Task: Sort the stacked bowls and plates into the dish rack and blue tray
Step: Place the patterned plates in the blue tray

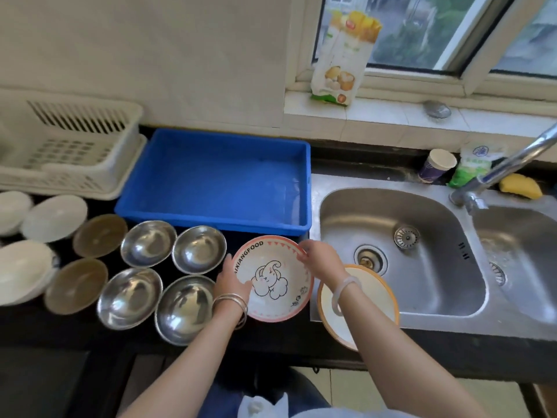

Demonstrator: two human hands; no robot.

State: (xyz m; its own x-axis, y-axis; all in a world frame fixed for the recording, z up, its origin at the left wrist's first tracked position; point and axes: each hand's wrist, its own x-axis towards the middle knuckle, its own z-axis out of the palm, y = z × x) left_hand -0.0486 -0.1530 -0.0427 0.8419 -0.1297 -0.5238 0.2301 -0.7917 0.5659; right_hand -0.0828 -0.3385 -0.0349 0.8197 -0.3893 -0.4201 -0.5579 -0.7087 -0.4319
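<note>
As hands (left (232,285), right (320,259)) hold it, the bowl (272,292) reads "XIANGFOOD"

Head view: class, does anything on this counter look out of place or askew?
The orange-rimmed plate seems perched across the sink's near corner instead of flat on the counter, so it might tip.

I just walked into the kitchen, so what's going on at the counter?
A person holds a pink bowl by its rim, left hand and right hand on opposite sides, just in front of the blue tray. An orange-rimmed plate lies beside it by the sink. Steel bowls sit on the counter to the left. The tray has no dishes in it yet.
</note>
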